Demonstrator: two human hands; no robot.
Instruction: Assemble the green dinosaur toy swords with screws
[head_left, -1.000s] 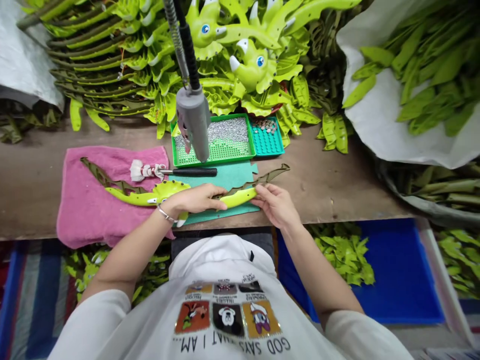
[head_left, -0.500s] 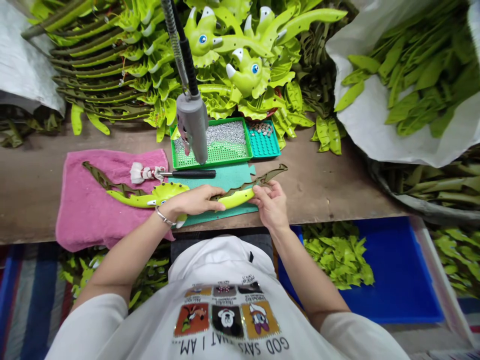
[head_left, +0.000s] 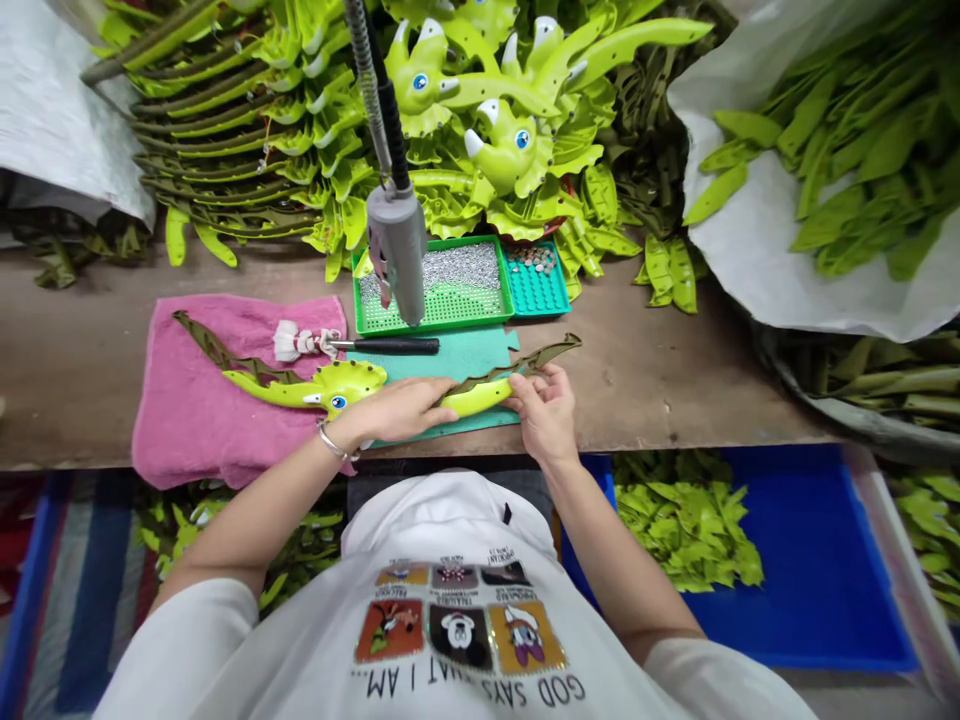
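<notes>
A long lime-green plastic dinosaur-head toy (head_left: pixel 351 384) lies across a pink towel (head_left: pixel 180 400) and a teal mat (head_left: pixel 469 348). Dark olive curved strips (head_left: pixel 555 350) stick out at both its ends, and a blue eye shows on the head. My left hand (head_left: pixel 405 408) lies over the toy's middle, fingers closed around it and covering part of it. With thumb and fingers, my right hand (head_left: pixel 546 412) pinches the toy's right arm where the green piece meets the olive strip. Behind the toy lies a black-handled tool (head_left: pixel 394 346), its end wrapped in white cloth.
A grey electric screwdriver (head_left: pixel 396 255) hangs above a green tray (head_left: pixel 431 320) of small metal screws. Beside it is a teal tray (head_left: pixel 541 295) with small round pieces. Stacked green toys (head_left: pixel 514 145) fill the back; a white sack (head_left: pixel 701 130) and blue bin (head_left: pixel 802 560) stand right.
The whole view has shifted slightly, so the bench appears farther right. My hands keep their hold on the toy; the head's eye shows more clearly beside my left wrist.
</notes>
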